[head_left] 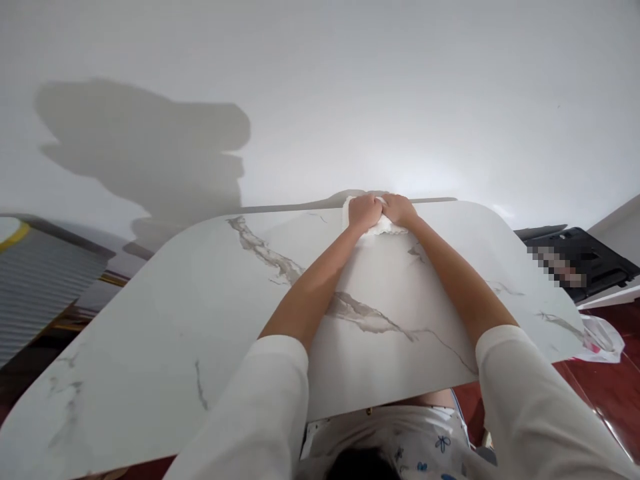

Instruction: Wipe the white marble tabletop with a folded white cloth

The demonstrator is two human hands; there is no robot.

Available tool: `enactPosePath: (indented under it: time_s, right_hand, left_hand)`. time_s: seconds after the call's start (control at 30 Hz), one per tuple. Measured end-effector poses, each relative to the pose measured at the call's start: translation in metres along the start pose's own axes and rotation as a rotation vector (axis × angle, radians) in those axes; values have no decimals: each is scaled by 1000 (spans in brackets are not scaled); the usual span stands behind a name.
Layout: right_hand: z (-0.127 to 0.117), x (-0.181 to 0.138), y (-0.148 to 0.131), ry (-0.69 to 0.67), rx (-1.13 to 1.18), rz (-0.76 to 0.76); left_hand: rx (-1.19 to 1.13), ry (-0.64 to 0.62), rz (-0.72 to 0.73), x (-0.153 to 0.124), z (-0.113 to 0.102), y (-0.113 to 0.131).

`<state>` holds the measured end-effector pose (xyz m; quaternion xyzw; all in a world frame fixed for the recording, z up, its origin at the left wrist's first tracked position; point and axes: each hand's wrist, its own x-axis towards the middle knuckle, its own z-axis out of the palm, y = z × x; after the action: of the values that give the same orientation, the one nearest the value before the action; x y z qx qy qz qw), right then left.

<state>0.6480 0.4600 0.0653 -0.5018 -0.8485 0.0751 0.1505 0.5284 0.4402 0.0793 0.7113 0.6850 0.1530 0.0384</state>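
Note:
Both my arms reach across a white marble-patterned table (pixel 165 333) to its far edge by the wall. My left hand (pixel 364 211) and my right hand (pixel 399 209) lie side by side, fingers curled, pressing down on a white crumpled cloth or paper towel (pixel 381 227). The cloth sits at the table's far rim; most of it is hidden under my hands. White sleeves cover my upper arms.
A plain white wall (pixel 350 100) stands just behind the table. A grey ribbed object (pixel 45 280) lies at the left. At the right are a black object (pixel 580 260) and a crumpled plastic bag (pixel 603 337) at the table's corner. Dark red floor shows below.

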Motion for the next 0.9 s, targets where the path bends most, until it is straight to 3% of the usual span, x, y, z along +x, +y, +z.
enactPosePath:
  time_s: [0.2,0.4,0.67,0.9]
  right_hand:
    - [6,10,7,18,-25,-7]
    - [6,-7,4,51,-41,-50]
    - [0,-62,-20,-2,-38,-14]
    - [-13,-139,-53,-28,-22,-26]
  left_hand:
    - [-11,26,3,9,4,-1]
    - [28,37,77,-12,1,3]
    - [41,-1,189,-71,-14,11]
    - [96,-25,228,-149,-36,26]
